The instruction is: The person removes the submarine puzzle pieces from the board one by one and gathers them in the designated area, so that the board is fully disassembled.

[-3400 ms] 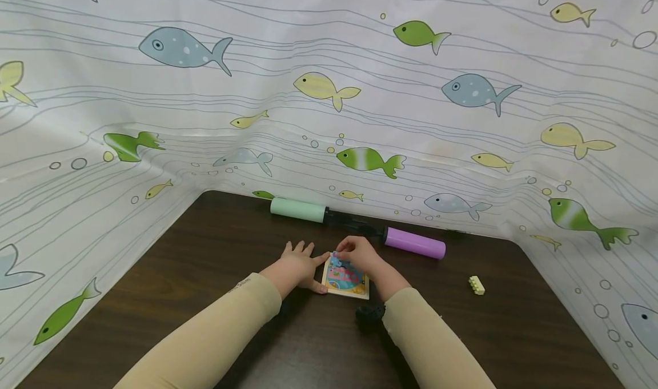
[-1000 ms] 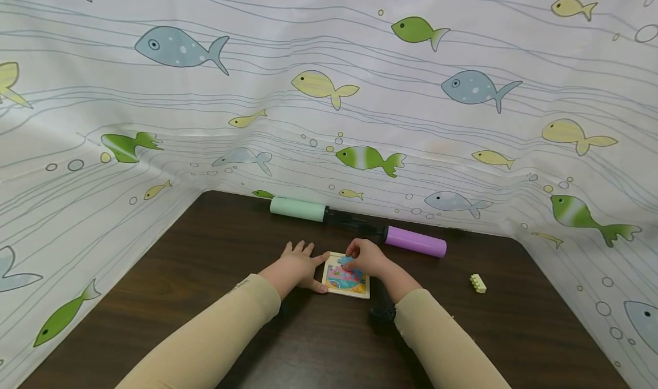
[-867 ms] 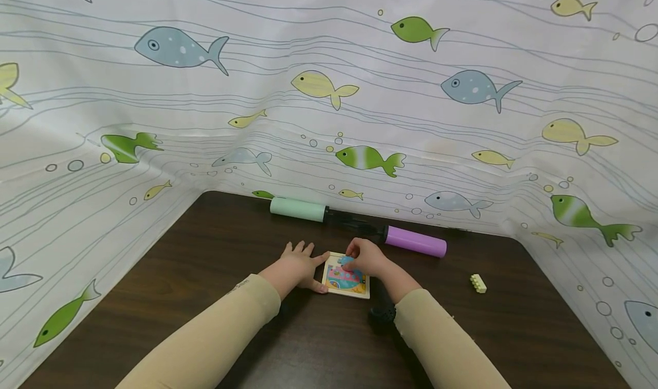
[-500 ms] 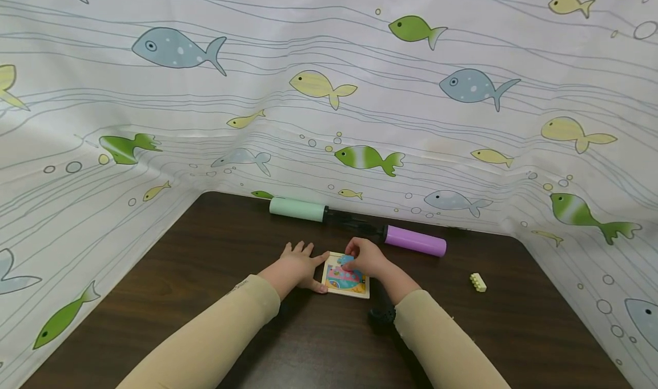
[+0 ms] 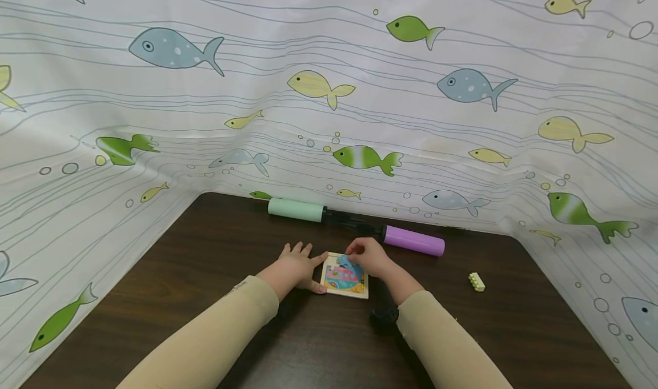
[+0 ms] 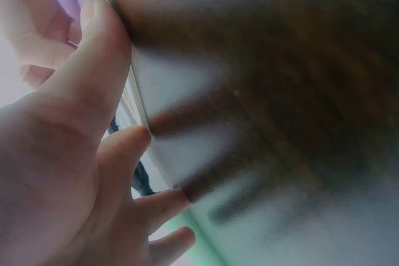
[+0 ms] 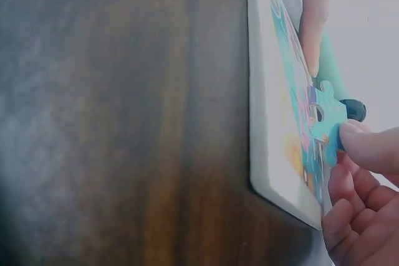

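Observation:
A small wooden jigsaw puzzle point(image 5: 354, 295) with a pale frame and a colourful picture lies on the dark table. My left hand point(image 5: 295, 268) rests at its left side, fingers spread, with thumb and index finger touching the frame. Over the puzzle's upper right part, my right hand point(image 5: 371, 257) pinches a light-blue jigsaw piece point(image 7: 328, 113) between thumb and fingers. In the right wrist view the piece is tilted up at the puzzle's far edge; whether it touches the board I cannot tell. The left wrist view shows the left thumb point(image 6: 103, 48) along the edge.
Behind the puzzle lie a mint-green tube point(image 5: 295, 210) and a purple tube point(image 5: 414, 241), with black parts between them. A pale yellow toy brick point(image 5: 476, 282) sits to the right. A fish-printed cloth point(image 5: 277, 115) hangs around the table's back and sides.
My right hand has moved from the puzzle's upper left corner to its upper right part. Since half a second ago its fingertips have shifted slightly away, uncovering more pink picture. The left hand stays put.

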The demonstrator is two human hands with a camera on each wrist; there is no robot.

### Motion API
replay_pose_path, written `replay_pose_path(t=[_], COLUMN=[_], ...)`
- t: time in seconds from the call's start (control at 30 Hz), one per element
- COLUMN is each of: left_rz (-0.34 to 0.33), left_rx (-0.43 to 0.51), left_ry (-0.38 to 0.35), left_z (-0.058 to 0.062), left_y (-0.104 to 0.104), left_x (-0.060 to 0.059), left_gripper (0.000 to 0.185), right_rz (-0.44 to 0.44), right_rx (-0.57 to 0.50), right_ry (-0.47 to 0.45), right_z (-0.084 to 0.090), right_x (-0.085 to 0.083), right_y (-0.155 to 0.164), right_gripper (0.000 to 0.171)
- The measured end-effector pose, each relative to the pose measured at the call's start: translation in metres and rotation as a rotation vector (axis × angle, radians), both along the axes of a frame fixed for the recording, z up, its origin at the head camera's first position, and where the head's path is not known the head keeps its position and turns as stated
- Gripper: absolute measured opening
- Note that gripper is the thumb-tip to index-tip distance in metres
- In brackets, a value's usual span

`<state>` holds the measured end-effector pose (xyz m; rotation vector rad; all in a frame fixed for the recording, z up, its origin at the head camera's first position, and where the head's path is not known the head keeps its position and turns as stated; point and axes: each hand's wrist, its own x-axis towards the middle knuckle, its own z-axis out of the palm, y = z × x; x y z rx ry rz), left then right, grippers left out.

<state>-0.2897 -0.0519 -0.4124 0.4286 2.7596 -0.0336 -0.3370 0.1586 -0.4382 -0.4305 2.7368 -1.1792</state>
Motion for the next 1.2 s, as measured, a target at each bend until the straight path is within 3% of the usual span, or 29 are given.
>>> replay_pose_path(t=[0.57,0.8,0.93,1.2], left_rz=[-0.008,-0.015,-0.020,-0.014], left_rx=[-0.009,-0.015,-0.021,-0.006], left_ry=[0.005,0.007,0.009,0.007], left_z=[0.000,0.001,-0.001,-0.003], left_y=[0.002,0.003,0.003,0.000], left_x=[0.000,0.000,-0.001,-0.001], left_gripper=[0.095,0.095,0.095,0.096], right_rz=[-0.032,-0.068,-0.096,-0.127], right_rx=[-0.052,-0.145,-0.185,-0.154], right_ry=[-0.065,-0.106,-0.097,-0.107], right_z=[0.008,0.009,0.016,0.026], right_x=[0.002,0.002,0.001,0.002], right_y=[0.003,0.008,0.020,0.065], right_gripper=[0.003,0.005,0.006,0.008])
